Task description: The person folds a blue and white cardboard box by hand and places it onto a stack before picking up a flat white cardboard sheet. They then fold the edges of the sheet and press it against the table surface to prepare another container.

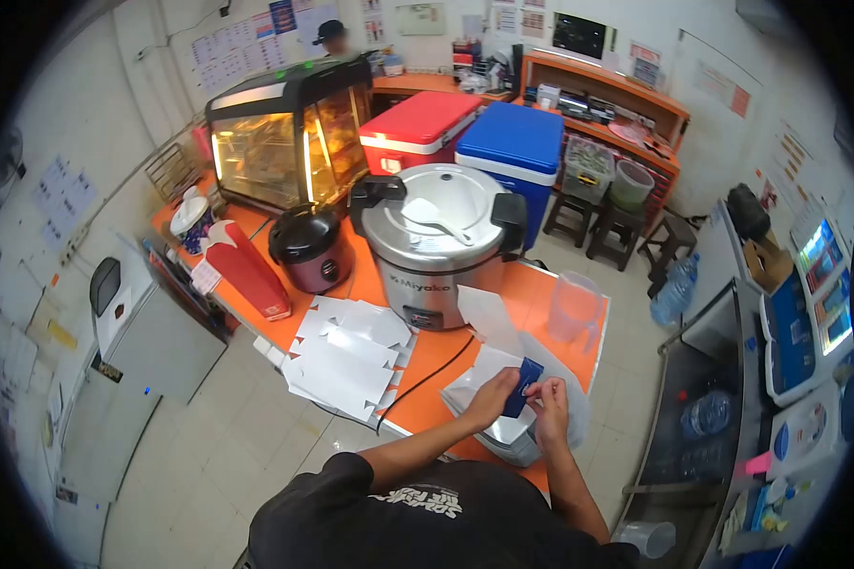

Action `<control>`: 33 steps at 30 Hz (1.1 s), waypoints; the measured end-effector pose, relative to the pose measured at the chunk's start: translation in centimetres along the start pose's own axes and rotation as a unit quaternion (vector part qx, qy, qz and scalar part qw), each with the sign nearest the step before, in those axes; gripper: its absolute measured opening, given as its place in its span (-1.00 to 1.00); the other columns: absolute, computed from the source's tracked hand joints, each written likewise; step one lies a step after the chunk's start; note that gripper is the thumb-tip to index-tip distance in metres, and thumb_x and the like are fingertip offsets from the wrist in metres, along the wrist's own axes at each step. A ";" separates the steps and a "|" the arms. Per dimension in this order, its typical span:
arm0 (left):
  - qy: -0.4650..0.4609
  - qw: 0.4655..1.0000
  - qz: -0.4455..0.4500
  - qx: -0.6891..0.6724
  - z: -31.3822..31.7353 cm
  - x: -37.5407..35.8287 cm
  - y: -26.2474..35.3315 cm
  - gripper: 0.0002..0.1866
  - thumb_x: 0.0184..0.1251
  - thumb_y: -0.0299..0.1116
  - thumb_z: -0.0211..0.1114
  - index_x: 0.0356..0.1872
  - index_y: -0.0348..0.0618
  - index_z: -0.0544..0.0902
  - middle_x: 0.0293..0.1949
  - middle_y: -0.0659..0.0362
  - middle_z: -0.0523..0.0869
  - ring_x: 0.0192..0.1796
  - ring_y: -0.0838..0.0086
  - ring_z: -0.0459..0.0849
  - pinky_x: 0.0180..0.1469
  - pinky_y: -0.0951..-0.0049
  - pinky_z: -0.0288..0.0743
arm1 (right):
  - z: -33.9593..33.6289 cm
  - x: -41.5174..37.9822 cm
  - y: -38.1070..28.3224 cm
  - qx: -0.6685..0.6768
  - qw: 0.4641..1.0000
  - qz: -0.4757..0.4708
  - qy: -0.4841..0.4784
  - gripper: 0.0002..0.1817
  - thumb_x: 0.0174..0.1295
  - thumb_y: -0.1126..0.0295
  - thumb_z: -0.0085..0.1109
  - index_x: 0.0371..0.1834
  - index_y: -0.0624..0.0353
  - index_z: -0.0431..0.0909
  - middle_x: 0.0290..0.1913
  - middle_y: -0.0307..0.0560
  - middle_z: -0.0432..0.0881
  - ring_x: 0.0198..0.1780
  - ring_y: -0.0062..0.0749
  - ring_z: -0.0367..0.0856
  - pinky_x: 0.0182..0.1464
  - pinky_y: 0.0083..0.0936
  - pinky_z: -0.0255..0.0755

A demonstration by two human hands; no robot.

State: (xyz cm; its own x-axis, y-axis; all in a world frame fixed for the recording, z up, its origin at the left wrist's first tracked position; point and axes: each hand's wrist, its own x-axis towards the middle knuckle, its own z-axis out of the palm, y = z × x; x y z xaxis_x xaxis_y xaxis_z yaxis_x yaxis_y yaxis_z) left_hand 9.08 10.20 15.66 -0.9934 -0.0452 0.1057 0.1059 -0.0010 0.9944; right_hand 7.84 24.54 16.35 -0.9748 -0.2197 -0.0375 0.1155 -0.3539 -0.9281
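Note:
My left hand [491, 399] grips a part-folded cardboard box at its dark blue panel [520, 387]. Against the right edge of that panel, the fingers of my right hand [547, 408] are pinched together. White flaps [489, 318] of the box stand up beyond my hands. Underneath lies a grey-white container or stack [508, 438], partly covered by my hands. To the left, flat white carton blanks [346, 356] are spread in a loose pile on the orange table.
A big Miyako rice cooker [436, 247] with a white rice paddle [436, 223] on its lid stands behind the blanks. Nearby are a smaller cooker [311, 251], a red carton stack [247, 270], a clear jug [574, 308] and a black cable [427, 372]. A person stands behind the heated display [289, 142].

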 end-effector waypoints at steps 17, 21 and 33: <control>0.085 0.989 0.068 0.102 -3.3 0.4 3.3 -0.72 0.43 -0.21 0.07 -0.14 -0.28 0.49 -0.50 0.00 0.64 -0.45 0.28 0.66 -0.36 0.31 0.46 | -14.6 5.2 -15.4 -0.140 0.946 -0.171 0.239 -0.47 0.41 0.13 -0.09 0.35 0.17 0.28 0.22 -0.08 0.45 0.20 -0.33 0.42 0.17 -0.31 0.33; -0.011 0.974 0.067 0.216 -3.0 0.8 5.1 -0.71 0.42 -0.18 -0.02 -0.11 -0.23 0.36 -0.48 -0.17 0.62 -0.35 -0.13 0.62 -0.31 0.03 0.43 | -5.6 0.5 -6.6 -0.144 0.983 0.108 -0.035 -0.28 0.37 -0.01 -0.06 0.49 0.04 -0.01 0.38 -0.09 0.24 0.31 -0.26 0.31 0.18 -0.21 0.30; -0.114 0.941 0.010 0.319 0.7 -1.0 4.7 -0.70 0.43 -0.19 -0.09 -0.07 -0.24 0.33 -0.41 -0.22 0.64 -0.33 -0.15 0.63 -0.28 -0.04 0.44 | -0.2 -2.4 3.4 0.109 0.982 0.147 -0.047 -0.37 0.40 -0.19 -0.28 0.38 -0.08 0.11 0.37 -0.10 0.22 0.41 -0.22 0.15 0.31 0.09 0.13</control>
State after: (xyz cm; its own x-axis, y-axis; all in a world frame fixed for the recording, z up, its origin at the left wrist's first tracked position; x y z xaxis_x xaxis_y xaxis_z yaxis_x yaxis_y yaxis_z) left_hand 10.50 10.93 20.22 -0.9830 0.1766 0.0503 0.1481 0.6006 0.7857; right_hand 10.51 24.05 13.18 -0.8724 -0.4208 -0.2487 0.4377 -0.4462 -0.7806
